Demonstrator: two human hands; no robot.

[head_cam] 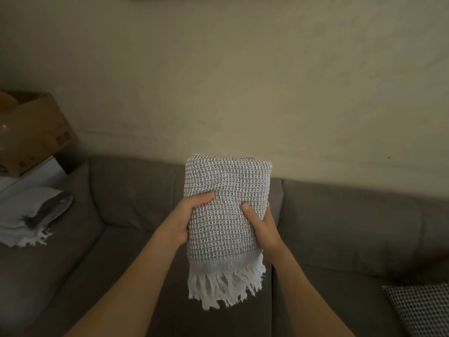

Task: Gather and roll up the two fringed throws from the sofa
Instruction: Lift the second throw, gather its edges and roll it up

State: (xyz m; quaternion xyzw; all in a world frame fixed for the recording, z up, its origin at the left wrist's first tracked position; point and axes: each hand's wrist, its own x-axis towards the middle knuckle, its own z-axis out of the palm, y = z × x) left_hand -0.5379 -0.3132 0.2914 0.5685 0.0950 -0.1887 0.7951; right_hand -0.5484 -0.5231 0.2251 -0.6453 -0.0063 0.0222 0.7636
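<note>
A grey-and-white waffle-weave throw (pixel 226 181), folded into a thick upright bundle, is held in the air above the grey sofa (pixel 340 227). Its white fringe hangs down at the bottom. My left hand (pixel 187 220) grips the bundle's left edge with the thumb on the front. My right hand (pixel 263 224) grips the right edge the same way. A second throw (pixel 29 215), pale with a dark grey patch and white fringe, lies bundled on the sofa's left end.
A cardboard box (pixel 31 132) sits on a white surface beyond the sofa's left arm. A checked cushion (pixel 422 310) lies at the lower right on the seat. A plain wall rises behind the sofa back.
</note>
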